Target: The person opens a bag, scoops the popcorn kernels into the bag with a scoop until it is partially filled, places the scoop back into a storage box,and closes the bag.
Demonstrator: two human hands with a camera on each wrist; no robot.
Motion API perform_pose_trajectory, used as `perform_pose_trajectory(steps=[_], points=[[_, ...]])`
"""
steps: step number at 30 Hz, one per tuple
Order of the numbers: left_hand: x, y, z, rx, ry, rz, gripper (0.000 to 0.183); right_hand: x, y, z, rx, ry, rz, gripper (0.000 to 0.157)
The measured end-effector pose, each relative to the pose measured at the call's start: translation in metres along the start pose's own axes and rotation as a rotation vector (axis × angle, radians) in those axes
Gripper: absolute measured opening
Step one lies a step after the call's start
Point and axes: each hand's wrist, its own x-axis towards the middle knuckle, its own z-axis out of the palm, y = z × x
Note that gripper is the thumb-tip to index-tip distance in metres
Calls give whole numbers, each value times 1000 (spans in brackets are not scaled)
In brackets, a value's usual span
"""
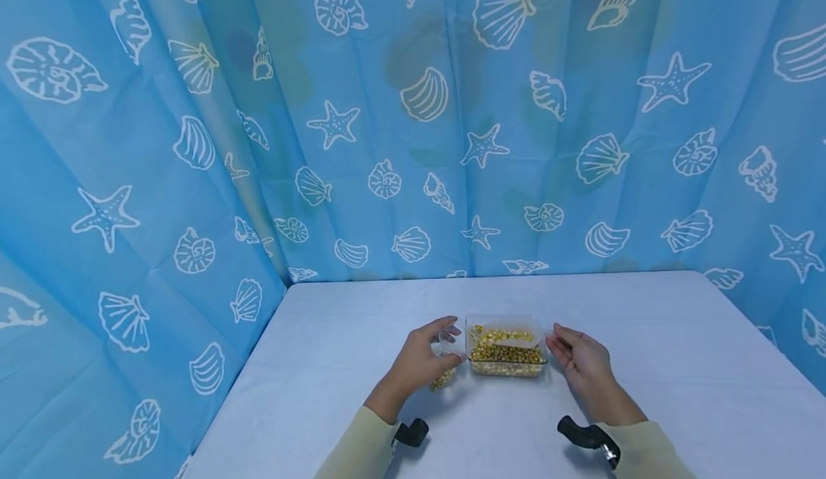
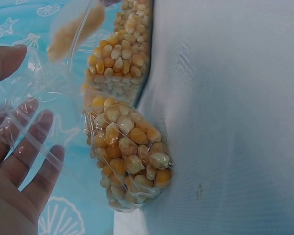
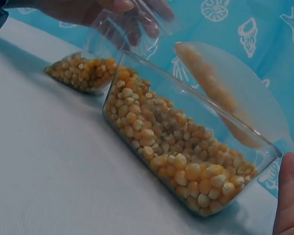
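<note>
My left hand (image 1: 422,357) holds the mouth of a clear plastic bag (image 2: 130,152), thumb and fingers set wide apart around the film. Corn kernels fill the bag's bottom, which sags beside a rectangular clear container (image 1: 506,373). More yellow and whitish kernels (image 3: 157,132) lie inside that container. On its other side, my right hand (image 1: 584,361) pinches the handle of a translucent scoop (image 3: 245,83). The scoop carries kernels and is tilted at the container's far rim. Only part of the right hand shows in the right wrist view.
A white cloth (image 1: 335,364) covers the table. Blue curtains (image 1: 387,142) with shell and starfish prints hang behind it and at the sides. Black wrist mounts (image 1: 584,436) sit at both sleeves, close to the tabletop.
</note>
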Motion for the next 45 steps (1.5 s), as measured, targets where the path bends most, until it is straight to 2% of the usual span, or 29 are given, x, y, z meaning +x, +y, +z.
perform_pose_trajectory(steps=[6, 11, 24, 32, 39, 45], points=[[0, 0, -1, 3, 1, -2, 63, -1, -4, 5, 77, 14, 41, 30], [-1, -1, -1, 1, -2, 3, 63, -4, -8, 8, 80, -10, 56, 28], [0, -1, -1, -2, -12, 7, 65, -15, -29, 24, 21, -91, -103, 30], [0, -1, -1, -2, -23, -6, 66, -19, -33, 36, -33, -67, -119, 42], [0, -1, -2, -13, -23, -7, 67, -17, -32, 45, -64, -75, -142, 31], [1, 0, -2, -18, -25, -18, 67, -19, -30, 48, -87, -94, -170, 29]])
